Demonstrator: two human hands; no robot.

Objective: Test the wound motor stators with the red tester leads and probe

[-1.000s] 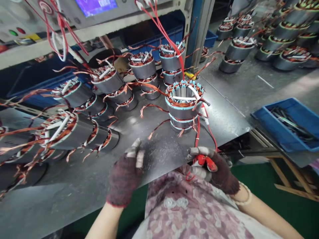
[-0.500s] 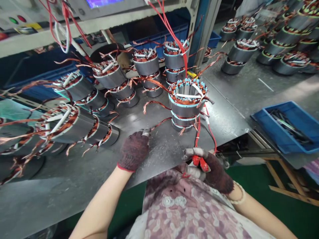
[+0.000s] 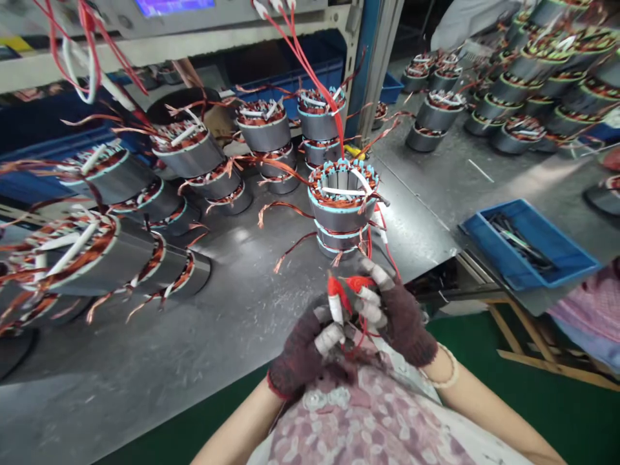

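Gloved hands at a steel bench, lower centre of the frame. The left hand (image 3: 303, 349) and right hand (image 3: 404, 316), in dark knit gloves with taped fingers (image 3: 329, 339), are drawn together and curled closed, holding red clips (image 3: 336, 298) between them; the fingers partly hide the grip on each clip. Red leads (image 3: 369, 242) pass upward from the hands beside the nearest wound stator (image 3: 341, 216), which stands upright on a stack just ahead of the hands, not touching them. More stators (image 3: 198, 152) stand and lie on the steel bench (image 3: 145, 336) at left; a blue tray (image 3: 527, 258) of tools sits at right.
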